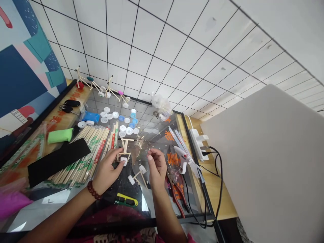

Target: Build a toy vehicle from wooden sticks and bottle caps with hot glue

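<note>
My left hand [108, 168] holds a small frame of wooden sticks [125, 148] with a white bottle cap [123, 160] at its lower end. To the right, my right hand [157, 168] is raised with thumb and forefinger pressed together; whatever lies between the tips is too small to name. On the glass between the hands rests a second stick piece [138, 175] with two white caps as wheels. White and blue caps [129, 130] lie beyond my left hand.
Bundled chopsticks [76, 158] and a black strip [58, 162] lie left. A glue gun [183, 157], red-handled pliers [177, 195] and a power strip [198, 145] with cables stand right. A yellow-green cutter [127, 199] lies near the front; finished stick models [108, 89] stand behind.
</note>
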Available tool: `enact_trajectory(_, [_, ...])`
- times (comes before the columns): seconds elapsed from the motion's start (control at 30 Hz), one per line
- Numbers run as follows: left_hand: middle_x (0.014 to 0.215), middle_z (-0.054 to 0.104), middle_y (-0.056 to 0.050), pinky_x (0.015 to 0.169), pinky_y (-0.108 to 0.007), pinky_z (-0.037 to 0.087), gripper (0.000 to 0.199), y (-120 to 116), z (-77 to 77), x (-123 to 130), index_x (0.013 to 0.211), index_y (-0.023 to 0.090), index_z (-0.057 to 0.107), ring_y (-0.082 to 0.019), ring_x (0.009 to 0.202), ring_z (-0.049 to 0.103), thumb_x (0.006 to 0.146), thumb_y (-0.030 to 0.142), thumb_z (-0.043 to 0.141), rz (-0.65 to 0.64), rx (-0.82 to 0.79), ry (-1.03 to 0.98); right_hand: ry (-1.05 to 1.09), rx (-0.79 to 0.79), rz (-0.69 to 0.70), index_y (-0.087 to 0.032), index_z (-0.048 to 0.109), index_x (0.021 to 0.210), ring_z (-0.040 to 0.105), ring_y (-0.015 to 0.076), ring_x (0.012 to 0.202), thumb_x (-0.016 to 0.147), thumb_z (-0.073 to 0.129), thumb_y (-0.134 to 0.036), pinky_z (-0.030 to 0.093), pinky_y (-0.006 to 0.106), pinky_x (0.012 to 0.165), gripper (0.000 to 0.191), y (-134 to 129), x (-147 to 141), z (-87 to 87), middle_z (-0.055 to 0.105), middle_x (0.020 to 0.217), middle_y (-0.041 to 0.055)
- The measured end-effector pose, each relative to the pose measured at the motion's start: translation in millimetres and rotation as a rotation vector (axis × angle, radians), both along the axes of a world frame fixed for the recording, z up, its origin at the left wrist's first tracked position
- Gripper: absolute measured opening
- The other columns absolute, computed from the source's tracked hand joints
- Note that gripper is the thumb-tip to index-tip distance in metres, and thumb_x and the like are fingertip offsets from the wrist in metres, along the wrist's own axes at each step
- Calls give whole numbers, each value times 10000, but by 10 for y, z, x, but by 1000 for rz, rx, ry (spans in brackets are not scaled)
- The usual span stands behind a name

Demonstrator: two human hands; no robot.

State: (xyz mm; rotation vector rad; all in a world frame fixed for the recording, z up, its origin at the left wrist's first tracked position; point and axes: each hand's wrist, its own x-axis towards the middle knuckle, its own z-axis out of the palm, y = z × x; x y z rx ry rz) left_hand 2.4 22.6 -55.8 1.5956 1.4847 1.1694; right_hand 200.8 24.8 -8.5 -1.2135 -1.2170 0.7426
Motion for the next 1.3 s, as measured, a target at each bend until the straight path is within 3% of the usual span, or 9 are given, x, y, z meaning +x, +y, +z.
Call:
enact_trajectory(0.13, [1373, 658, -112, 1058, -449, 595, 426, 0, -29, -8, 1371, 268, 633, -281, 1245, 684, 954, 355, 638, -9, -4, -24, -50, 10, 20, -219, 700, 1110, 690, 185, 910, 981, 646, -350, 569, 327, 833, 192, 21, -7, -19, 726, 1000, 55])
enact_trajectory(0.4, [1369, 661, -122, 1054, -414, 594, 462, 18, -76, -19, 1396, 242, 614, -250, 1161, 726, 950, 356, 648, -11, 2, -95, -352, 87, 124, -227, 705, 1131, 693, 185, 879, 979, 621, -266, 570, 330, 818, 179, 46, 4, 66, 754, 994, 53])
enact_trajectory(0.57, [1348, 684, -119, 1007, -397, 609, 435, 18, -16, -23, 1396, 233, 616, -241, 1136, 736, 971, 326, 614, -27, 49, -64, -442, 54, 200, -223, 730, 1092, 716, 192, 871, 972, 602, -262, 576, 327, 817, 179, 101, -52, 110, 769, 962, 57])
enact_trajectory(0.7, [1240, 758, -104, 1009, -397, 600, 329, 27, 73, -17, 1279, 213, 697, -249, 1135, 740, 1000, 299, 545, -33, 107, 21, -513, 23, 261, -215, 750, 1088, 720, 200, 874, 963, 603, -251, 569, 342, 843, 196, 142, -62, 132, 775, 965, 69])
enact_trajectory(0.8, [1143, 799, -100, 964, -386, 617, 323, 50, 109, -8, 1239, 198, 718, -246, 1054, 769, 1009, 297, 515, -38, 112, 25, -459, -17, 218, -210, 751, 1096, 712, 195, 841, 946, 613, -253, 569, 339, 818, 209, 171, -39, 92, 777, 953, 64])
enact_trajectory(1.0, [1168, 798, -113, 930, -385, 629, 330, 105, 97, -3, 1213, 189, 737, -251, 1033, 777, 992, 281, 509, -25, 101, -3, -216, -93, 217, -205, 699, 1239, 692, 171, 834, 918, 663, -280, 562, 327, 820, 332, 219, -26, 12, 762, 934, 32])
enact_trajectory(1.3, [1220, 772, -128, 951, -415, 619, 340, 107, 88, 19, 1246, 178, 720, -264, 1069, 755, 962, 273, 559, -14, 92, -30, -68, -47, 220, -220, 696, 1238, 679, 166, 866, 922, 717, -333, 560, 339, 848, 336, 237, -95, 129, 748, 970, 35])
